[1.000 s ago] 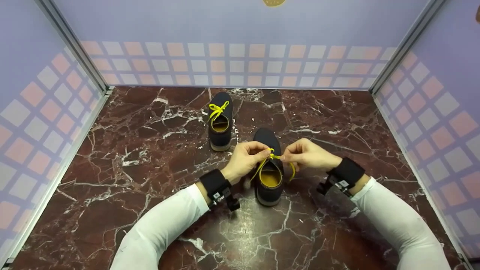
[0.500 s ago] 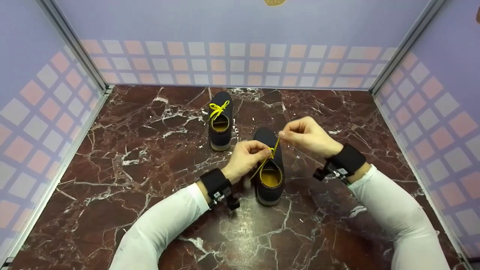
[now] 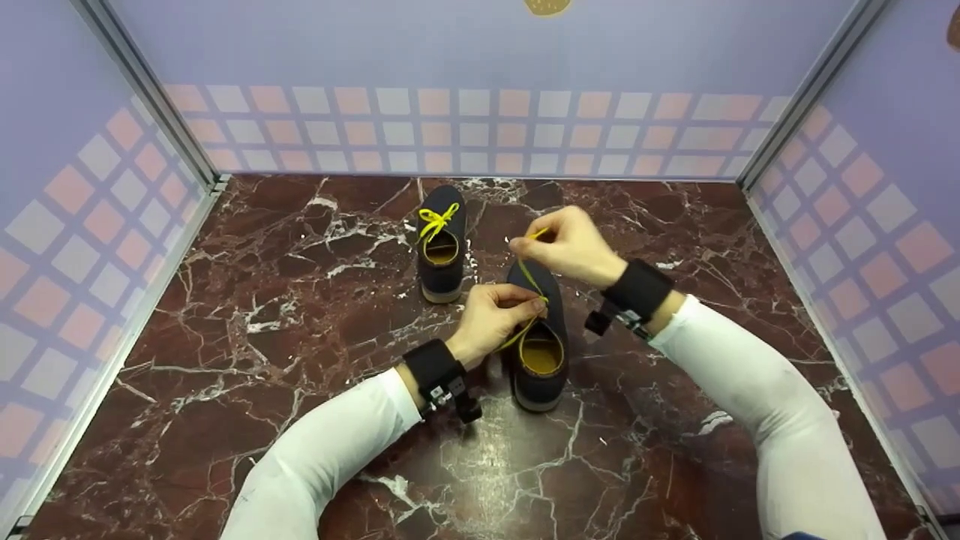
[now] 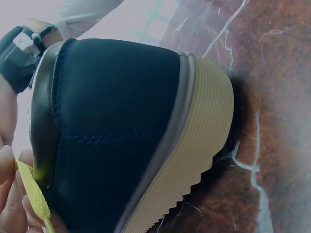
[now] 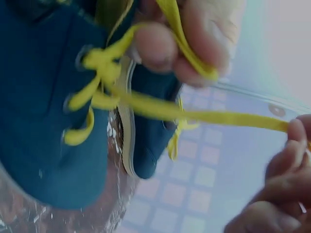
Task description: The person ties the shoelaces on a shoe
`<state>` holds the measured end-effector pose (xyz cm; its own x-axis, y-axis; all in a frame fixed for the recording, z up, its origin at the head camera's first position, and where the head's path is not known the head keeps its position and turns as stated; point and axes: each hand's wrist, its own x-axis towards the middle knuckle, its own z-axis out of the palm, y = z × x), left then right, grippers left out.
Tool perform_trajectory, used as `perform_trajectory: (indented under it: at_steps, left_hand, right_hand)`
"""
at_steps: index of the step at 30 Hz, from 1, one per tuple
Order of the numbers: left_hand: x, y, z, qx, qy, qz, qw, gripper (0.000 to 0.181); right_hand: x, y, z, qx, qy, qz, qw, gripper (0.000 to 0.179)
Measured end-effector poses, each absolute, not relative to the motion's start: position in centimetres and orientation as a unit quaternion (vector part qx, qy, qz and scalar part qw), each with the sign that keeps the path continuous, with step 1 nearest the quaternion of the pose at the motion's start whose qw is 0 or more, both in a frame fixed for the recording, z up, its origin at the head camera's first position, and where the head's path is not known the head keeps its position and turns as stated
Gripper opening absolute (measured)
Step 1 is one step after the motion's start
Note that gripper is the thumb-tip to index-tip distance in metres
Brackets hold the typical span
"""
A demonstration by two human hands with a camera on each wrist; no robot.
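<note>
The near dark shoe (image 3: 536, 386) stands on the marbled surface, toe pointing away, with a yellow lace (image 5: 204, 115) through its eyelets. My left hand (image 3: 491, 315) pinches a folded loop of this lace just above the shoe's opening; the loop shows between thumb and finger in the right wrist view. Above the toe, my right hand (image 3: 571, 246) grips the other length of lace. That length runs taut from the eyelets to the right fingers. In the left wrist view the shoe's heel (image 4: 116, 97) fills the middle, with a lace end hanging by the left fingers.
A second dark shoe (image 3: 441, 277) with a yellow bow (image 3: 438, 218) stands farther back on the left. Patterned panels (image 3: 480, 127) close off the back and both sides of the marbled surface (image 3: 300, 360). Small white specks lie near the shoes.
The right hand has lifted its lace from beside the knot, moved up and away, then left over the toe. The left hand has kept its pinch in place.
</note>
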<state>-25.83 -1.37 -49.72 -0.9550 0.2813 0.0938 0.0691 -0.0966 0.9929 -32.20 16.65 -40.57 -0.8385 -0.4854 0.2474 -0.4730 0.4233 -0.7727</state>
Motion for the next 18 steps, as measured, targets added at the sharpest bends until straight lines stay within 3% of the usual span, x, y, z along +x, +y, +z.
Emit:
perform_trajectory:
  at_steps: [7,18]
  left_hand:
    - [-25.8,-1.4,-49.8,0.133,0.682,0.717,0.055,0.014]
    - [-25.8,-1.1,-49.8,0.119,0.665,0.734,0.061,0.017]
  right_hand:
    - [-31.7,15.6,-41.0,-0.319,0.856,-0.397,0.09,0.027]
    - [-31.9,19.0,-41.8,-0.304,0.85,-0.411,0.131,0.016]
